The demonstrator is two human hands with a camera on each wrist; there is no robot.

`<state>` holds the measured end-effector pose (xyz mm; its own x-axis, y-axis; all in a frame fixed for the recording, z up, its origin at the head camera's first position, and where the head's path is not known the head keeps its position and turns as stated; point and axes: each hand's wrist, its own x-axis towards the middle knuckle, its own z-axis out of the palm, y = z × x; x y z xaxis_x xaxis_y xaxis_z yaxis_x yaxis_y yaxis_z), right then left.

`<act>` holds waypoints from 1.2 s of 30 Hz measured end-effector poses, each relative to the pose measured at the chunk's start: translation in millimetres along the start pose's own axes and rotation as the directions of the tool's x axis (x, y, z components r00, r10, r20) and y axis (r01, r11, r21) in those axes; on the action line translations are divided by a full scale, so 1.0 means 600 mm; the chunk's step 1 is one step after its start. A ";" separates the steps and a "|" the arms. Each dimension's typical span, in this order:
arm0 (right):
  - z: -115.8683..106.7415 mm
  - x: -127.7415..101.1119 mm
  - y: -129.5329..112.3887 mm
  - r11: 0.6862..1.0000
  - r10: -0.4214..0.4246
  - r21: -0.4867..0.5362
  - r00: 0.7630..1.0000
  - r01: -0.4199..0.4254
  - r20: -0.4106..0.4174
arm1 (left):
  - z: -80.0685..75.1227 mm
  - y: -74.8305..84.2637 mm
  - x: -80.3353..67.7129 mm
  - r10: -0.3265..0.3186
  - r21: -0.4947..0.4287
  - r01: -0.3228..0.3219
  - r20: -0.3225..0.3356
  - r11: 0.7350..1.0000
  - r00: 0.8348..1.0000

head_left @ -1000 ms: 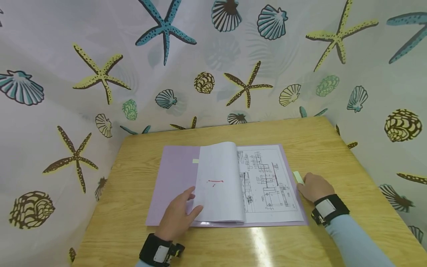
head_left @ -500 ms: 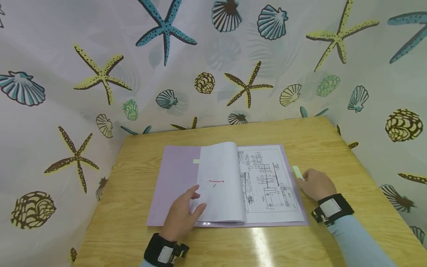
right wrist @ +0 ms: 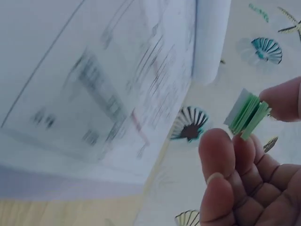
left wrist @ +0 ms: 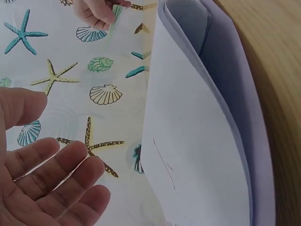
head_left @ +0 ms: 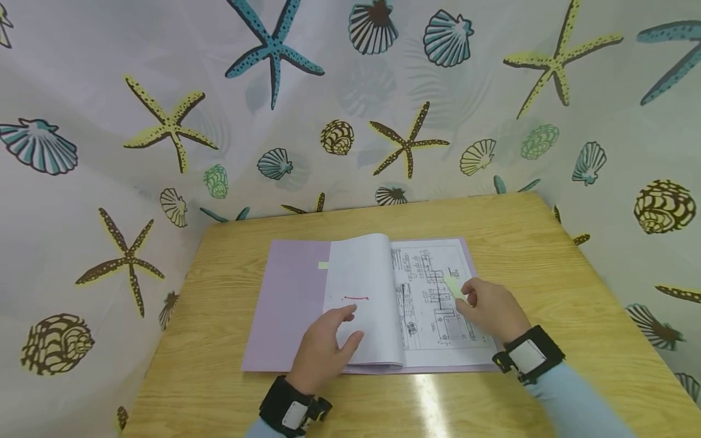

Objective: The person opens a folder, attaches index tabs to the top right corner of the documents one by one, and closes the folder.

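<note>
Wooden table: right hand pinches green sticky-note pad over drawing page; left hand relaxed, holding nothing.

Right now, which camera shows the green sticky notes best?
The right wrist view: the green sticky notes fill the frame edge-on, pinched in the right hand. The head view shows them small over the drawing. The left wrist view catches only a distant sliver.

Green sticky-note pad, seemingly above open folder
</note>
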<state>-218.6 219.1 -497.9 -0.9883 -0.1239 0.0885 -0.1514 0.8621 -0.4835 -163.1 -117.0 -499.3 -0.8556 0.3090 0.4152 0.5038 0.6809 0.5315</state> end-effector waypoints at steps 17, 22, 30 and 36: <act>0.024 -0.014 -0.107 0.827 -0.549 0.094 0.832 0.555 -0.085 | 0.020 0.045 0.040 0.072 -0.024 -0.070 0.099 0.997 0.993; 0.034 -0.013 -0.121 0.761 -0.639 0.082 0.766 0.643 -0.072 | 0.018 0.050 0.046 0.112 -0.040 -0.108 0.118 0.993 0.987; 0.041 -0.016 -0.132 0.683 -0.721 0.111 0.691 0.722 -0.054 | 0.017 0.047 0.044 0.202 -0.041 -0.199 0.106 0.979 0.974; 0.042 -0.018 -0.137 0.672 -0.724 0.145 0.685 0.726 -0.078 | 0.018 0.042 0.040 0.209 -0.047 -0.206 0.073 0.977 0.975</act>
<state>-195.9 137.3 -481.0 -0.5666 -0.6705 0.4790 -0.8219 0.4183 -0.3867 -172.6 -85.3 -484.1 -0.7374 0.4924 0.4623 0.6746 0.5707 0.4682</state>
